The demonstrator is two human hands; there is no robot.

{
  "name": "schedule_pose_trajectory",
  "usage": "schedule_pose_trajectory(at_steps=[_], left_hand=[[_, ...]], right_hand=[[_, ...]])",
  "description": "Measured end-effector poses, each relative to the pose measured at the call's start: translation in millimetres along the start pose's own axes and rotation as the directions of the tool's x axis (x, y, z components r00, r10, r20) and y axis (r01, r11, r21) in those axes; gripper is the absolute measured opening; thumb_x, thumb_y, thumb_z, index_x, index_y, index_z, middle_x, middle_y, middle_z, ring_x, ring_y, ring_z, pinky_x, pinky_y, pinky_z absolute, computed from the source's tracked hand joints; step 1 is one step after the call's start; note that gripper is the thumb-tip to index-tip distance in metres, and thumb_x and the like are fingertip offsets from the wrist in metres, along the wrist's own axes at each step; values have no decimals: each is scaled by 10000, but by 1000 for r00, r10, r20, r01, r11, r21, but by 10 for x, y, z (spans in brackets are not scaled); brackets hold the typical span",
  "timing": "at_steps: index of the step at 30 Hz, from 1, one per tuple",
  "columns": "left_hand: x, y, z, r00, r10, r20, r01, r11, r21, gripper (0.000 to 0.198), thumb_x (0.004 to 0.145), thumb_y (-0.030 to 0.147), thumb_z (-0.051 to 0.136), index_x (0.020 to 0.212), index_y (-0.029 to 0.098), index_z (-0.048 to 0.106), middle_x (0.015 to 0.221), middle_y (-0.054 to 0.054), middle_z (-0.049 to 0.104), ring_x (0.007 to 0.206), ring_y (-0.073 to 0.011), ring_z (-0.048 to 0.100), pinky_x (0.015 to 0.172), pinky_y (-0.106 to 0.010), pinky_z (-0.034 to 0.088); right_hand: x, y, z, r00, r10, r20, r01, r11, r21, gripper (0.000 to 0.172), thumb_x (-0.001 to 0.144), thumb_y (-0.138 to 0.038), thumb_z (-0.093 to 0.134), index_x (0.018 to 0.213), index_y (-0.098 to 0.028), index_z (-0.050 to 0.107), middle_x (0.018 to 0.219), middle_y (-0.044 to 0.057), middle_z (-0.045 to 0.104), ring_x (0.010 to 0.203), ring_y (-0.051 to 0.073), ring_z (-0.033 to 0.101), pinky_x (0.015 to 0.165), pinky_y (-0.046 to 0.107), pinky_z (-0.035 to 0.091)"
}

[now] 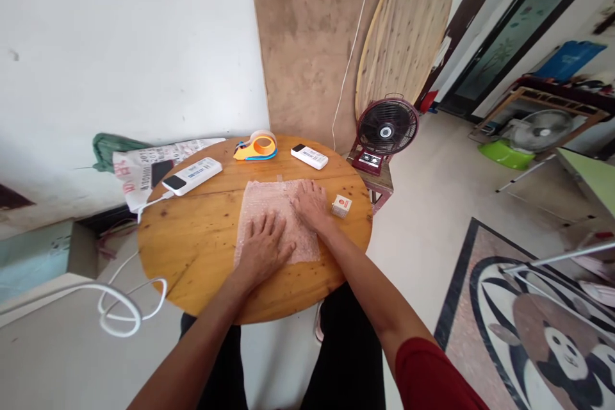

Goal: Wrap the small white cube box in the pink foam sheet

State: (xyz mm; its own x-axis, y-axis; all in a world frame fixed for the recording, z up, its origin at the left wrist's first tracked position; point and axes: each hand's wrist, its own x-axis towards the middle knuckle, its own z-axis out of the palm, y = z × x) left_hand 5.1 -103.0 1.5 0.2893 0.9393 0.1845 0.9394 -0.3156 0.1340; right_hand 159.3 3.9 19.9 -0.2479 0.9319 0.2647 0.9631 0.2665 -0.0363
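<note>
On the tabletop (192, 250), near centre: pink bubble-wrap sheet (295, 225); my left hand (264, 248) and right hand (310, 205) flat on it, gripping nothing. Rightward slip could knock small box (341, 205) off tabletop's edge.

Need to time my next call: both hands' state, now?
Left hand: open, palm down on the pink bubble wrap.
Right hand: open, resting on it too.

Under my fingers (270, 224) the bubble wrap (302, 241) is thin plastic, bumpy and a little shiny. The surface (192, 243) is of wood, smooth and glossy. The tape dispenser (246, 152) looks like smooth plastic, the small box (341, 205) like card; the round board (408, 32) is matt wood.
</note>
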Motion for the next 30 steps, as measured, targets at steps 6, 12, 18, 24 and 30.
schedule_pose_trajectory(at_steps=[6, 12, 18, 24, 30], left_hand=[[8, 41, 8, 1000, -18, -23, 19, 1000, 13, 627, 893, 517, 419, 1417, 173, 443, 1535, -161, 329, 1410, -369, 280, 1131, -577, 169], [-6, 39, -3, 1000, -11, -18, 11, 1000, 14, 626, 889, 525, 423, 1408, 177, 451, 1537, -161, 324, 1407, -369, 281, 1129, -579, 177], [-7, 40, -21, 999, -20, -25, 20, 1000, -19, 617, 879, 541, 441, 1390, 196, 463, 1539, -140, 329, 1418, -357, 263, 1142, -566, 163], [-18, 40, -38, 1000, -17, -25, 16, 999, -37, 604, 852, 547, 482, 1336, 186, 510, 1538, -141, 329, 1421, -360, 253, 1148, -556, 159], [-15, 32, -35, 998, -28, -50, 24, 997, -69, 653, 847, 587, 478, 1366, 191, 485, 1536, -145, 332, 1421, -369, 251, 1144, -568, 153]], right_hand=[[-278, -27, 56, 995, -100, 11, 99, 992, 72, 457, 959, -409, 388, 1334, -160, 469, 1412, 128, 487, 1348, 266, 334, 1117, 485, 206], [-300, -10, -73, 994, -108, 33, 104, 990, 100, 410, 942, -354, 430, 1297, -162, 503, 1400, 122, 496, 1354, 250, 333, 1113, 438, 226], [-520, 247, -407, 995, -66, -78, 72, 994, 79, 442, 903, -280, 471, 1331, -170, 500, 1516, 114, 355, 1412, 262, 237, 1122, 424, 183], [-629, 829, -447, 970, 242, -31, -239, 968, 73, 582, 833, -338, 559, 1363, -128, 444, 1399, 176, 485, 1289, 320, 406, 1028, 459, 293], [-675, 948, -471, 943, 325, 74, -322, 830, 456, 398, 751, -402, 635, 1084, -186, 608, 993, 71, 683, 899, 243, 605, 828, 376, 434]])
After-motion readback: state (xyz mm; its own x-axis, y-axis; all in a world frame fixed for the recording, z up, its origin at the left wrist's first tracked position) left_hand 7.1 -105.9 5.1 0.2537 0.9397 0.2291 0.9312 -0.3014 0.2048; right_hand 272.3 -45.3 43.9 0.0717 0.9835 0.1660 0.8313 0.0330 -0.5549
